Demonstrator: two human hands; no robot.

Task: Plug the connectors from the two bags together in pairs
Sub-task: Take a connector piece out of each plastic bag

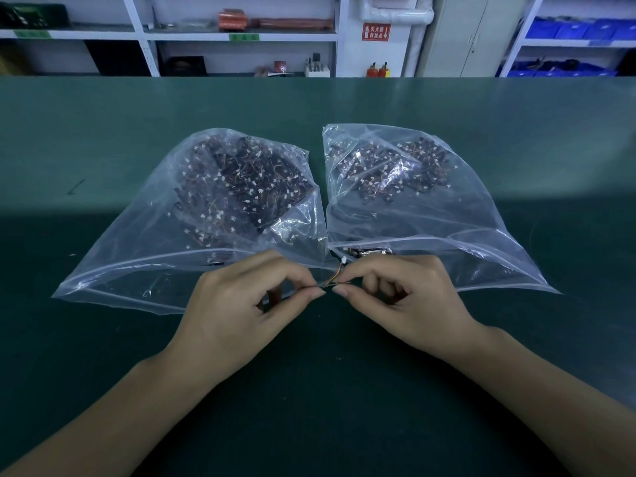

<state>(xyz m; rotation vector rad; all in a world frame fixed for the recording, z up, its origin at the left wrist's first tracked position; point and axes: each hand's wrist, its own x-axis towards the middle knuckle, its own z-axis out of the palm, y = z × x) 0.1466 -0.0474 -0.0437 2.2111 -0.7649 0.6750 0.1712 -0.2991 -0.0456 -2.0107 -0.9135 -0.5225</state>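
Observation:
Two clear plastic bags lie side by side on the green table, mouths toward me. The left bag (144, 235) and the right bag (457, 215) each hold several small wired connectors with white plugs. In front of the gap between them, my left hand (241, 304) and my right hand (406, 297) meet fingertip to fingertip. Each pinches one end of a small connector piece (339, 275) with thin orange and yellow wires and a white plug sticking up. The parts between my fingertips are mostly hidden. A few loose connectors (368, 252) lie just inside the right bag's mouth.
The green table (103, 132) stretches wide on all sides of the bags. Behind its far edge stand white shelves (241, 36) with boxes, blue bins (581, 29) at right and two red fire extinguishers (378, 69).

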